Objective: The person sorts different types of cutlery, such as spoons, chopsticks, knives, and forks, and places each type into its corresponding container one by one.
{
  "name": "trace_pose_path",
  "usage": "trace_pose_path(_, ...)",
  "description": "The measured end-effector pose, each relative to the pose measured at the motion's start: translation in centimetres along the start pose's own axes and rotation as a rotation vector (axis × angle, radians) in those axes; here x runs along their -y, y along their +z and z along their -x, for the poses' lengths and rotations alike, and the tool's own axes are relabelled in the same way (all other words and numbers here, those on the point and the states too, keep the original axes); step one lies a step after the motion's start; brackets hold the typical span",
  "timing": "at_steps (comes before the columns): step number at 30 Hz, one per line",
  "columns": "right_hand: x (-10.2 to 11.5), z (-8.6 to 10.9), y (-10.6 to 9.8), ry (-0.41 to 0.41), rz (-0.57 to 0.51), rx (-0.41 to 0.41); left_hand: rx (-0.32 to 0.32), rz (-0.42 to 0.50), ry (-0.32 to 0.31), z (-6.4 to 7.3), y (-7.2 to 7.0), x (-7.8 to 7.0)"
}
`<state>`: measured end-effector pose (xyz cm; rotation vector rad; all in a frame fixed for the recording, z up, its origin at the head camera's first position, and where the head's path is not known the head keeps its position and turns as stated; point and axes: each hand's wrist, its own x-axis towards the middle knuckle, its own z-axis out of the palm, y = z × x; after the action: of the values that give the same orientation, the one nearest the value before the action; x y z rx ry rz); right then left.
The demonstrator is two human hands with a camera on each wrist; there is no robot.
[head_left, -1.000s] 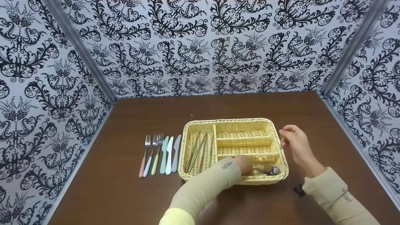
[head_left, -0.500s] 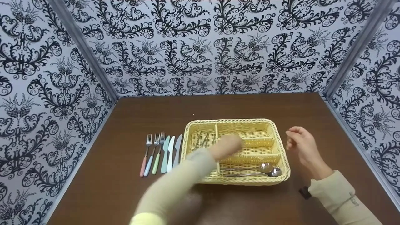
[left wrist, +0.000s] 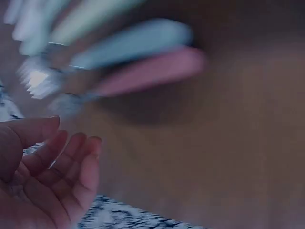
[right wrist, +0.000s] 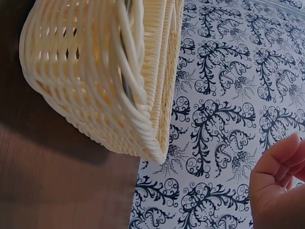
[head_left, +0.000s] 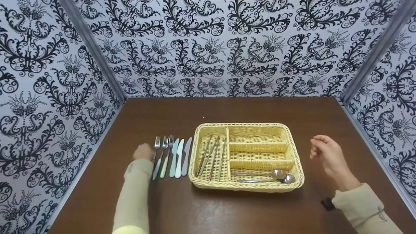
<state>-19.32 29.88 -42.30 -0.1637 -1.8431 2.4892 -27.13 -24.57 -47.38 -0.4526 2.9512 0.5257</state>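
The left hand (left wrist: pixel 52 179) is just beside the head of the pink fork (left wrist: pixel 152 71). Its fingers are loosely bent, and the thumb tip is a little apart from them. The pink fork lies on the brown table (head_left: pixel 221 211), at the left end of a row. Next come the blue fork (head_left: pixel 157 167), the green fork (head_left: pixel 164 166), the mint knife (head_left: pixel 174 159), the white knife (head_left: pixel 179 161) and the gray knife (head_left: pixel 186 159).

The right hand (head_left: pixel 328 156) is up to the right of the basket (head_left: pixel 240 186), apart from it. Its fingers are curled loosely, with the thumb close to the first finger.

In the basket's long left part lie thin sticks (head_left: pixel 209 157). Two spoons (head_left: pixel 288 178) lie in the right side's near part, round ends to the right. Behind the table is a wall (head_left: pixel 208 48) with black curly shapes.
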Motion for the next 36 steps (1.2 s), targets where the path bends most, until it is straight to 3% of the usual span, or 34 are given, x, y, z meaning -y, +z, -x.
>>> trace_pose_path(3, 0.0, 0.0, -0.1, 0.005, -0.001, 0.005, 0.043, 0.085, -0.017, 0.3, 0.8, 1.8)
trace_pose_path(7, -0.1, 0.0, 0.0, 0.008, 0.0, 0.017, 0.079, 0.154, -0.042, 0.6, 1.6, 2.8)
trace_pose_path(17, -0.4, -0.1, 0.0, -0.004, 0.015, 0.022, 0.077, 0.185, -0.088, 1.1, 2.2, 2.6)
trace_pose_path(21, -0.5, 0.0, 0.1, -0.006, 0.019, 0.016, 0.08, 0.185, -0.077, 1.0, 2.2, 2.8)
trace_pose_path(27, -0.3, 0.2, 0.3, -0.01, 0.059, 0.031, 0.115, 0.253, -0.065, 0.5, 1.1, 3.1)
trace_pose_path(29, -0.1, 0.4, 0.6, -0.04, 0.147, 0.041, 0.125, 0.324, -0.045, 0.2, 0.3, 2.2)
trace_pose_path(31, 0.0, 0.7, 1.3, -0.097, 0.312, 0.047, 0.144, 0.416, -0.007, 0.1, -0.6, 0.2)
trace_pose_path(34, 0.1, 1.3, 3.0, -0.243, 0.624, 0.078, 0.18, 0.481, 0.156, 0.8, -1.6, -4.0)
trace_pose_path(36, -0.1, 1.6, 4.5, -0.407, 0.805, 0.111, 0.218, 0.481, 0.265, 2.0, -1.9, -7.2)
